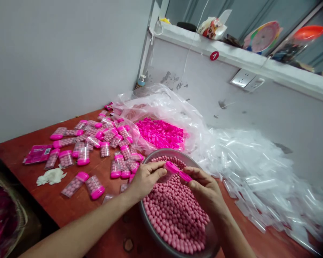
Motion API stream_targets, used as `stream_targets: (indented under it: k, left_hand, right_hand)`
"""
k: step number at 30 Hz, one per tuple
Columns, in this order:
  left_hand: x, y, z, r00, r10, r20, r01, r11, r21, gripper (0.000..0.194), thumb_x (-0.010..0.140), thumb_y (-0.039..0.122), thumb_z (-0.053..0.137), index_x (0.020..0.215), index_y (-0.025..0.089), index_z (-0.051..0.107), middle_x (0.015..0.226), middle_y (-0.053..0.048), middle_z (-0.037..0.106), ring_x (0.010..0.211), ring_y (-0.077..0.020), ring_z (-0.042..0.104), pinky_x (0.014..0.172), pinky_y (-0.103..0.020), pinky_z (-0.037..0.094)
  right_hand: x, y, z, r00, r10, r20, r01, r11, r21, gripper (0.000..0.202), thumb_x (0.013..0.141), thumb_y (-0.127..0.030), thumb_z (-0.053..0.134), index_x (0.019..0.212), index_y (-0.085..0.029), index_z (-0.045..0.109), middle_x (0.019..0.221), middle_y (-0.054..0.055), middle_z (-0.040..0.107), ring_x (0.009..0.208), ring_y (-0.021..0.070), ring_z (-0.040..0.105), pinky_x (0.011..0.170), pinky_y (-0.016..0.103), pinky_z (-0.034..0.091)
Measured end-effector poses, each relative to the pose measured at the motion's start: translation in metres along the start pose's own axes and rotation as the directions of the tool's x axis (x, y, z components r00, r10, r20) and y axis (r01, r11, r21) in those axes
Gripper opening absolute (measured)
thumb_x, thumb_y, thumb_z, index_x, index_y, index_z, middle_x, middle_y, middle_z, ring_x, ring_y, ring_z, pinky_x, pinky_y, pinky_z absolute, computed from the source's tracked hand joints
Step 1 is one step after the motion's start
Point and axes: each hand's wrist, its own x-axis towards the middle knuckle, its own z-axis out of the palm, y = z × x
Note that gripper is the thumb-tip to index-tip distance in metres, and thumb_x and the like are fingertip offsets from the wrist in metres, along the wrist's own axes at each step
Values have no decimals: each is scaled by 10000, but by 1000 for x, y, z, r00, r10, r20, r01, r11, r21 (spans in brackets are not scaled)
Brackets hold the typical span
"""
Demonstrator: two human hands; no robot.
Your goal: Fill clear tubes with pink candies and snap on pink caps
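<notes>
Both hands meet over a metal bowl (146, 215) heaped with small pink candy balls (174, 215). My left hand (145, 177) pinches a small clear container with a pink end (170, 168). My right hand (206, 188) grips a bright pink cap (185, 176) at the container's other end. Whether the cap is seated on the container is hard to tell. Several filled clear containers with pink caps (97, 143) lie scattered on the red-brown table (70, 208) to the left of the bowl.
An opened plastic bag of loose pink caps (161, 133) sits behind the bowl. A big heap of empty clear containers (258, 168) spreads right. A pink packet (37, 153) and white wad (51, 176) lie at left. A wall socket (246, 79) and cluttered ledge (231, 53) are behind.
</notes>
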Motion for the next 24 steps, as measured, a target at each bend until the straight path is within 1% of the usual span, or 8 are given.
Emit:
stream_targets:
  k: [3,6,10,13,17,20,22,24]
  left_hand:
    - [-3,2,1,996,62,56,-67,995,77,244,791,200,556,1009,201,665,962,-22,688,904,-174,612,822,-251,451]
    - [-5,6,3,986,83,146,-100,988,114,240,800,187,548,1007,212,666,899,-20,697,845,-165,626,767,-241,468]
    - [-8,5,4,983,89,163,-117,978,172,243,801,173,544,1007,219,666,916,-23,698,850,-160,631,770,-239,473]
    - [-8,0,2,981,82,178,-125,960,249,254,804,172,533,1019,223,659,962,-34,692,881,-167,631,807,-256,475]
    - [-8,-6,-2,974,87,209,-160,916,368,257,810,195,510,1017,229,658,997,-42,682,882,-177,638,804,-277,494]
    - [-7,-8,0,979,84,186,-156,895,418,248,802,242,522,1005,234,663,997,-32,683,878,-183,643,810,-283,504]
    - [-7,-6,3,989,63,133,-113,903,414,251,782,289,549,999,241,664,1008,-18,679,893,-188,640,825,-285,504]
    - [-6,-2,0,999,28,18,-33,917,397,274,757,343,575,1002,253,659,1022,3,674,923,-199,631,846,-303,500]
  right_hand:
    - [2,1,-3,998,50,-29,-46,993,110,238,646,-262,736,864,-211,655,784,11,658,688,128,591,674,246,462]
    - [10,-7,2,986,152,67,-158,982,101,240,675,-275,714,890,-187,652,841,35,660,755,144,599,713,258,455]
    - [17,-17,14,893,358,273,-397,912,100,280,700,-259,684,963,-175,639,917,65,652,788,172,608,762,361,458]
    - [17,-13,21,852,404,334,-473,866,160,269,665,-222,697,918,-143,654,822,59,659,744,169,611,765,398,460]
    - [15,3,28,896,375,236,-426,878,220,228,604,-219,721,796,-108,669,675,37,643,634,151,599,715,375,475]
    - [12,7,35,924,347,163,-375,907,194,223,624,-290,708,753,-113,665,649,23,627,612,131,584,656,311,482]
    - [8,1,38,951,268,151,-289,947,139,238,689,-351,656,790,-135,666,726,26,633,670,125,587,657,280,482]
    - [4,-9,31,980,153,127,-159,986,43,273,741,-388,599,898,-172,653,852,32,632,741,132,588,671,278,488]
